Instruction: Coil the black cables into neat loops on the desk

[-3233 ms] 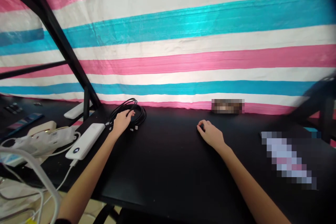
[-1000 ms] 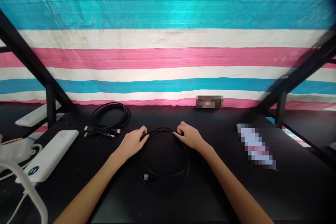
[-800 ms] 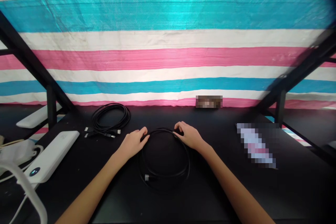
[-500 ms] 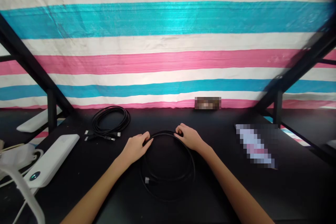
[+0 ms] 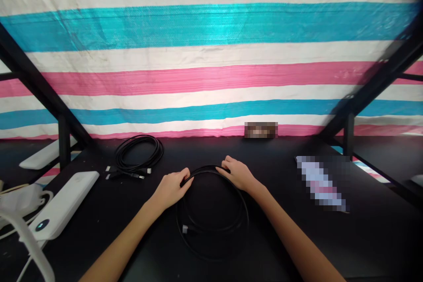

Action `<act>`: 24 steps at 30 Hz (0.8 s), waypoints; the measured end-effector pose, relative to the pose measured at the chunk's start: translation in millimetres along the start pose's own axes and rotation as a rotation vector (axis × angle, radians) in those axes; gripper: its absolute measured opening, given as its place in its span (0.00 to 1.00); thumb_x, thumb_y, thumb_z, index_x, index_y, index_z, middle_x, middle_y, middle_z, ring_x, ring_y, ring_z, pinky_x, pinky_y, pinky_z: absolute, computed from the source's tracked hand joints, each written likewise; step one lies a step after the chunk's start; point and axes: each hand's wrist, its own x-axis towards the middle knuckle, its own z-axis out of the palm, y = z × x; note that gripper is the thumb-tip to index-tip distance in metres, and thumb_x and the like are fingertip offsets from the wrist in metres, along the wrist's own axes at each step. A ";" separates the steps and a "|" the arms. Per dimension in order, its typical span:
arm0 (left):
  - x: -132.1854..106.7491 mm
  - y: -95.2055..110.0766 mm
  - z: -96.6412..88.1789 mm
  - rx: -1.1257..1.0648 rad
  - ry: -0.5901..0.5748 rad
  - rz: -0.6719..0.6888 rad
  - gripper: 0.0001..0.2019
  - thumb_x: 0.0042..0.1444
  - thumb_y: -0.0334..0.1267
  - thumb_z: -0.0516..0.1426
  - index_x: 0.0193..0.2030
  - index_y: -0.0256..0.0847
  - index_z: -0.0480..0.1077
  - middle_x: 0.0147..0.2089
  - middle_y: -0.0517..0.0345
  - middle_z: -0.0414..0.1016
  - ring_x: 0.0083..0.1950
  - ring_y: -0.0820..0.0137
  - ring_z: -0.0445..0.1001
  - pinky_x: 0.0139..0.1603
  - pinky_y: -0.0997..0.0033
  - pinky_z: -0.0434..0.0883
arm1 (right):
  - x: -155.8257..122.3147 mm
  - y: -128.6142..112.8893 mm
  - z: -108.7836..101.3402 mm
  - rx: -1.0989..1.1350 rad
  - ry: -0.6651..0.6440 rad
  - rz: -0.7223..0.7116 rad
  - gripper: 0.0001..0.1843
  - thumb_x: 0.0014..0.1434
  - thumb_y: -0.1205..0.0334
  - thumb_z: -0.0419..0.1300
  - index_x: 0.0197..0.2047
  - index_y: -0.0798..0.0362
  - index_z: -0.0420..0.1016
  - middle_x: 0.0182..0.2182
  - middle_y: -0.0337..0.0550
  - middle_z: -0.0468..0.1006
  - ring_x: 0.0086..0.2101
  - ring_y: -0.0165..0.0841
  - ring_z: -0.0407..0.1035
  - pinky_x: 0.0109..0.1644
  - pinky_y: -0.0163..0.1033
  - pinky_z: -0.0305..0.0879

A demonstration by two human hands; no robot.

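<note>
A black cable [image 5: 243, 211] lies in a loose round coil on the black table [image 5: 287, 238] right in front of me. My left hand [image 5: 170, 187] pinches the coil's far left arc, fingers closed on the cable. My right hand [image 5: 238, 173] grips the far right arc, fingers curled over it. One silver-tipped plug end [image 5: 185, 229] rests inside the loop near its left side.
A second coil of black cables [image 5: 139, 152] with several plugs lies at the back left. A white power bank [image 5: 62, 205] with a lit dot sits at the left edge, white cords beside it. Black frame bars rise at both sides. A striped tarp hangs behind.
Earlier my left hand was at the back-left coil; now both hands hold one cable in front of me. Over the last second the loop has widened and slid slightly toward me.
</note>
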 end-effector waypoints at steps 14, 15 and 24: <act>-1.5 1.3 3.7 0.092 -0.019 0.013 0.12 0.63 0.46 0.45 0.31 0.44 0.59 0.22 0.65 0.63 0.25 0.70 0.68 0.28 0.73 0.50 | 0.2 -0.3 0.4 0.039 0.018 -0.001 0.11 0.64 0.54 0.53 0.37 0.52 0.69 0.35 0.41 0.70 0.31 0.30 0.65 0.34 0.35 0.55; -1.3 1.5 4.2 0.104 -0.017 0.007 0.12 0.63 0.46 0.45 0.31 0.44 0.59 0.22 0.64 0.64 0.26 0.69 0.69 0.28 0.73 0.50 | 0.3 -0.5 0.2 0.032 0.013 0.001 0.11 0.64 0.54 0.53 0.37 0.52 0.69 0.35 0.41 0.71 0.32 0.31 0.66 0.34 0.35 0.55; 2.6 -15.3 -15.4 -0.122 0.379 -0.220 0.16 0.62 0.50 0.45 0.29 0.43 0.59 0.21 0.64 0.63 0.25 0.71 0.68 0.27 0.74 0.54 | 1.1 2.6 -4.7 0.108 0.012 0.079 0.16 0.68 0.58 0.44 0.37 0.51 0.70 0.37 0.43 0.75 0.36 0.33 0.70 0.36 0.34 0.56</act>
